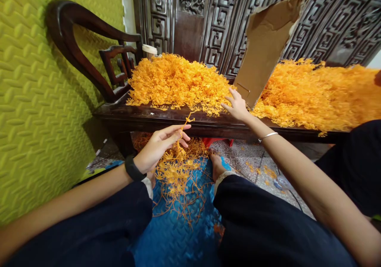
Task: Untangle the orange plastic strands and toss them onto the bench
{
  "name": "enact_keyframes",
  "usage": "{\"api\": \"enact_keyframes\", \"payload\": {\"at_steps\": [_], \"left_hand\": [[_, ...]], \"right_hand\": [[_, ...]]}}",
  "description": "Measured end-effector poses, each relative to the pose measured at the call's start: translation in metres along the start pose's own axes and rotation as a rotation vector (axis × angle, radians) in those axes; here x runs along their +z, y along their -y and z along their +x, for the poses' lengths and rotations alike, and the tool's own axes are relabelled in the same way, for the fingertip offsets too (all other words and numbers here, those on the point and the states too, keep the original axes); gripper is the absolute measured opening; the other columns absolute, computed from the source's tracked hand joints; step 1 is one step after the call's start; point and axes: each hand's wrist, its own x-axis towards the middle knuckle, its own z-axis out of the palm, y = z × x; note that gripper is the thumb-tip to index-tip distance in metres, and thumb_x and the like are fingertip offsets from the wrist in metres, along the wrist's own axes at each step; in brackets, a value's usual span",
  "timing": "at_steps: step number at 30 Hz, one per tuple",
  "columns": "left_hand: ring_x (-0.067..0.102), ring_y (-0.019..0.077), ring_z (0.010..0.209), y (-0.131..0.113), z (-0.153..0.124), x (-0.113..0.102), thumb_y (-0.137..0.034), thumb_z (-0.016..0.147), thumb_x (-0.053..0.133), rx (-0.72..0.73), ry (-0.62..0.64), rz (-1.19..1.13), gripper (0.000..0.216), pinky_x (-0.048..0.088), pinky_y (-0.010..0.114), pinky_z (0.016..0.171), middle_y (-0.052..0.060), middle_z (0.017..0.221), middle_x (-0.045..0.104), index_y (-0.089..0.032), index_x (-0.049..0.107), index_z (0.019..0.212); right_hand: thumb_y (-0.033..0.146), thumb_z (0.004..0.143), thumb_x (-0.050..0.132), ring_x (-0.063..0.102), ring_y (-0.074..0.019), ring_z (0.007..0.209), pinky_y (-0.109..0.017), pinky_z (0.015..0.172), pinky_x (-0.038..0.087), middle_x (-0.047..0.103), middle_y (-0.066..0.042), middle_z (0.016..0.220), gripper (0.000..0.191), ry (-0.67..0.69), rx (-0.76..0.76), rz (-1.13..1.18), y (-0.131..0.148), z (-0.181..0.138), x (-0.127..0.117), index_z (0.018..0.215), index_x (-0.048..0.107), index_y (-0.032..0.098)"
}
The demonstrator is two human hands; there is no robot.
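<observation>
My left hand (166,142) is in front of the bench edge, its fingers closed on a thin orange plastic sprue (188,119) that stands up with a small pronged piece near its top. My right hand (237,106) is stretched out over the bench with its fingers spread and nothing visible in them. It is at the right end of a heap of small orange pronged plastic pieces (175,80). Below my left hand, more orange pieces and thin bare sticks (181,179) lie on a blue mat between my feet.
A dark carved wooden bench (143,118) bears the heaps. An upright cardboard sheet (262,48) parts my heap from a second orange heap (315,94) on the right. A lidded cup (149,50) stands behind. A person's dark-clothed knee (354,168) is at right. A yellow-green padded wall (35,100) is left.
</observation>
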Motion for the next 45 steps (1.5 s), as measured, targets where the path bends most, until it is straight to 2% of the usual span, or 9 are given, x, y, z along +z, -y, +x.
{"api": "enact_keyframes", "payload": {"at_steps": [7, 12, 14, 22, 26, 31, 35, 40, 45], "left_hand": [[0.063, 0.0144, 0.073, 0.001, 0.000, -0.001, -0.030, 0.082, 0.059, 0.005, 0.013, -0.009, 0.026, 0.044, 0.028, 0.071, 0.004, 0.086, 0.067, -0.020, 0.065, 0.106], [0.063, 0.0148, 0.074, 0.001, 0.000, -0.001, -0.032, 0.083, 0.058, -0.018, -0.003, 0.015, 0.027, 0.043, 0.025, 0.066, 0.004, 0.086, 0.067, -0.020, 0.064, 0.106], [0.063, 0.0148, 0.075, 0.001, 0.000, 0.000, -0.033, 0.083, 0.058, -0.023, 0.001, 0.017, 0.027, 0.043, 0.025, 0.065, 0.004, 0.087, 0.067, -0.020, 0.063, 0.106], [0.063, 0.0153, 0.074, 0.001, 0.001, -0.001, -0.033, 0.083, 0.057, -0.026, 0.006, 0.029, 0.025, 0.041, 0.025, 0.063, 0.004, 0.087, 0.066, -0.020, 0.064, 0.104], [0.063, 0.0149, 0.074, 0.002, 0.001, -0.001, -0.033, 0.084, 0.057, -0.024, 0.011, 0.031, 0.024, 0.040, 0.025, 0.062, 0.004, 0.087, 0.066, -0.020, 0.064, 0.103], [0.062, 0.0153, 0.073, 0.003, 0.001, -0.003, -0.033, 0.083, 0.058, -0.020, 0.023, 0.029, 0.025, 0.041, 0.027, 0.065, 0.004, 0.087, 0.066, -0.019, 0.064, 0.102], [0.062, 0.0147, 0.072, 0.004, 0.000, -0.004, -0.033, 0.083, 0.058, -0.016, 0.029, 0.019, 0.024, 0.042, 0.028, 0.070, 0.004, 0.086, 0.066, -0.019, 0.064, 0.102], [0.063, 0.0158, 0.076, 0.005, 0.000, -0.004, -0.037, 0.083, 0.058, -0.058, 0.014, -0.009, 0.027, 0.043, 0.029, 0.072, 0.004, 0.086, 0.066, -0.018, 0.064, 0.100], [0.063, 0.0187, 0.080, 0.007, 0.001, -0.005, -0.043, 0.083, 0.055, -0.088, -0.002, -0.089, 0.033, 0.045, 0.032, 0.078, 0.008, 0.085, 0.068, -0.013, 0.066, 0.092]], "right_hand": [[0.046, 0.082, 0.048, 0.045, -0.0305, 0.124, -0.051, 0.104, 0.033, 0.052, -0.013, 0.131, 0.076, 0.013, 0.011, 0.155, -0.005, -0.002, -0.006, 0.145, 0.020, 0.016], [0.048, 0.080, 0.049, 0.025, -0.0333, 0.136, -0.053, 0.109, 0.026, 0.035, -0.009, 0.144, 0.054, -0.020, -0.031, 0.077, -0.014, 0.000, -0.004, 0.123, 0.056, 0.017], [0.046, 0.081, 0.048, 0.028, -0.0331, 0.134, -0.052, 0.110, 0.026, 0.035, -0.010, 0.144, 0.051, -0.009, -0.029, 0.067, -0.015, 0.000, -0.004, 0.120, 0.059, 0.014], [0.047, 0.080, 0.050, 0.043, -0.0314, 0.126, -0.051, 0.106, 0.032, 0.051, -0.014, 0.132, 0.080, 0.028, 0.017, 0.202, -0.008, -0.005, -0.010, 0.145, 0.017, 0.013], [0.047, 0.081, 0.048, 0.024, -0.0294, 0.137, -0.047, 0.112, 0.025, 0.041, -0.014, 0.140, 0.066, -0.003, -0.022, 0.138, -0.009, -0.005, -0.011, 0.136, 0.040, 0.010], [0.044, 0.081, 0.049, 0.023, -0.0288, 0.137, -0.049, 0.111, 0.025, 0.052, -0.010, 0.130, 0.058, 0.020, -0.068, 0.141, -0.012, -0.004, -0.008, 0.130, 0.049, 0.015], [0.041, 0.079, 0.053, 0.031, -0.0306, 0.134, -0.051, 0.108, 0.029, 0.063, -0.010, 0.115, 0.045, 0.080, -0.058, 0.137, -0.013, -0.004, -0.010, 0.116, 0.061, 0.016], [0.036, 0.078, 0.053, 0.051, -0.0283, 0.118, -0.048, 0.102, 0.036, 0.063, -0.008, 0.116, 0.036, -0.003, -0.031, 0.179, -0.010, -0.006, -0.021, 0.107, 0.065, 0.018], [0.031, 0.075, 0.056, 0.062, -0.0311, 0.094, -0.047, 0.085, 0.047, 0.068, -0.016, 0.090, 0.021, -0.032, 0.345, -0.010, -0.028, -0.003, -0.037, 0.079, 0.068, 0.014]]}}
